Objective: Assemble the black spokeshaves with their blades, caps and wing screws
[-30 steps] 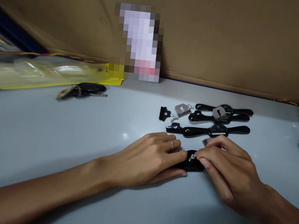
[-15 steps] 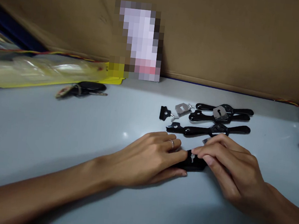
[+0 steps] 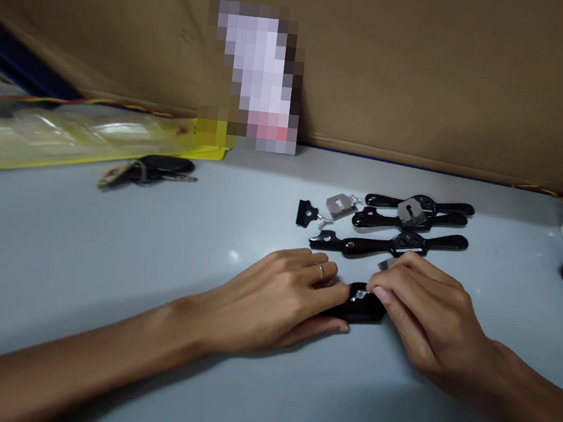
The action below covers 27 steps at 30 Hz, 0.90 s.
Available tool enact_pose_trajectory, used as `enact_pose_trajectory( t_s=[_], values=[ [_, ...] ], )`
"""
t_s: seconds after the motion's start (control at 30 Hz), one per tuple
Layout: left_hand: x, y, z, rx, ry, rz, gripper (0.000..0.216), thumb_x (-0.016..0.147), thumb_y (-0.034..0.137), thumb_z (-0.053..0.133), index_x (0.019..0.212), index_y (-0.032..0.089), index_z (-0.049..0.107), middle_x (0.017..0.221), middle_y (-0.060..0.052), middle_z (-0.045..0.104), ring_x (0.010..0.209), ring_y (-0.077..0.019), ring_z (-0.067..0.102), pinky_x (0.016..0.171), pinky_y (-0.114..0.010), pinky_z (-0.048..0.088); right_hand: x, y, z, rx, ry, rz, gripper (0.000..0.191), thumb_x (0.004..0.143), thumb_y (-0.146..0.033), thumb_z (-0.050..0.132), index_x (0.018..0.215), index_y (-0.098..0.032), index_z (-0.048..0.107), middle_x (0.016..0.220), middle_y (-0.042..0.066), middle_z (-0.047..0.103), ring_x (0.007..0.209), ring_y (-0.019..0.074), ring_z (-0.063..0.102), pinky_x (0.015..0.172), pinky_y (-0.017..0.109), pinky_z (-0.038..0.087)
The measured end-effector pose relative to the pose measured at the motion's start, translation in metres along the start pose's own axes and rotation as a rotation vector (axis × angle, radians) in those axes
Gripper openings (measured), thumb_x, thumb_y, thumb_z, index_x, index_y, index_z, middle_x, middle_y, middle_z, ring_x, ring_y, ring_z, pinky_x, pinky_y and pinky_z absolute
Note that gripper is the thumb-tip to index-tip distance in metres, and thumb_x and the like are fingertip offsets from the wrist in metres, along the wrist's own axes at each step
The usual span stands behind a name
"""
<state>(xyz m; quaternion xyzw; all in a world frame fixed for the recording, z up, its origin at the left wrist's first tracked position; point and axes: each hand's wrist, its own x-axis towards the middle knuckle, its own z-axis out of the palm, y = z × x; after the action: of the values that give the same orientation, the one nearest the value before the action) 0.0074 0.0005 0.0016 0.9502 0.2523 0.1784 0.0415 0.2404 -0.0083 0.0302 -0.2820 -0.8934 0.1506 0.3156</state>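
Note:
My left hand, with a ring on one finger, is closed round the left part of a black spokeshave lying on the table. On its middle sits a silver wing screw. The thumb and forefinger of my right hand pinch the screw's right wing. Both handles of this spokeshave are hidden under my hands. Just behind my right fingers a steel blade shows in part.
Behind my hands lie black spokeshave bodies, steel blades, a black cap and loose wing screws. Keys and yellow-edged plastic packets are at left. Cardboard stands along the back.
The wing screw has turned from nearly upright in view to slanted, its right wing at my right fingertips. My left hand stays on the spokeshave. The whole view has shifted slightly.

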Motion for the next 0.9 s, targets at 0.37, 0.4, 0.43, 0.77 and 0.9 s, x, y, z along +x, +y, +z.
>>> enact_pose_trajectory(
  t_s=[0.37, 0.4, 0.43, 0.77, 0.9],
  values=[
    [0.0007, 0.0024, -0.0003, 0.009, -0.011, 0.005, 0.030, 0.106, 0.037, 0.045, 0.085, 0.019, 0.058, 0.078, -0.002, 0.061, 0.065, -0.0172, 0.052, 0.060, -0.033, 0.039, 0.0020, -0.0009, 0.0008, 0.088, 0.012, 0.148, 0.025, 0.102, -0.011, 0.044, 0.084, -0.016, 0.061, 0.078, 0.003, 0.068, 0.070, 0.0139, 0.054, 0.064, 0.028, 0.043],
    [0.0007, 0.0028, -0.0002, 0.010, -0.010, 0.006, 0.029, 0.106, 0.036, 0.045, 0.086, 0.019, 0.058, 0.078, -0.002, 0.061, 0.066, -0.0173, 0.052, 0.060, -0.033, 0.039, 0.0022, -0.0013, 0.0012, 0.097, 0.023, 0.167, 0.026, 0.102, -0.011, 0.044, 0.083, -0.016, 0.061, 0.077, 0.003, 0.068, 0.069, 0.0137, 0.055, 0.064, 0.028, 0.043],
    [0.0008, 0.0032, 0.0000, 0.012, -0.010, 0.007, 0.029, 0.106, 0.035, 0.045, 0.086, 0.019, 0.058, 0.079, -0.002, 0.061, 0.066, -0.0175, 0.052, 0.060, -0.033, 0.039, 0.0022, -0.0016, 0.0017, 0.103, 0.031, 0.186, 0.026, 0.102, -0.012, 0.045, 0.083, -0.016, 0.061, 0.077, 0.003, 0.067, 0.069, 0.0136, 0.055, 0.064, 0.028, 0.043],
    [0.0026, 0.0041, 0.0005, 0.014, 0.004, 0.039, 0.031, 0.107, 0.032, 0.042, 0.084, 0.018, 0.058, 0.076, -0.002, 0.060, 0.066, -0.0178, 0.052, 0.059, -0.033, 0.041, 0.0025, -0.0037, 0.0029, 0.097, 0.028, 0.234, 0.027, 0.102, -0.014, 0.044, 0.083, -0.016, 0.062, 0.074, 0.001, 0.065, 0.069, 0.0132, 0.055, 0.065, 0.027, 0.043],
    [0.0030, 0.0030, -0.0005, 0.019, -0.002, 0.005, 0.038, 0.107, 0.043, 0.039, 0.084, 0.018, 0.058, 0.077, -0.002, 0.061, 0.065, -0.0166, 0.054, 0.059, -0.031, 0.042, 0.0011, 0.0024, 0.0015, 0.022, 0.020, 0.173, 0.026, 0.103, -0.014, 0.044, 0.084, -0.017, 0.062, 0.076, 0.002, 0.066, 0.069, 0.0140, 0.053, 0.065, 0.028, 0.042]
  ],
)
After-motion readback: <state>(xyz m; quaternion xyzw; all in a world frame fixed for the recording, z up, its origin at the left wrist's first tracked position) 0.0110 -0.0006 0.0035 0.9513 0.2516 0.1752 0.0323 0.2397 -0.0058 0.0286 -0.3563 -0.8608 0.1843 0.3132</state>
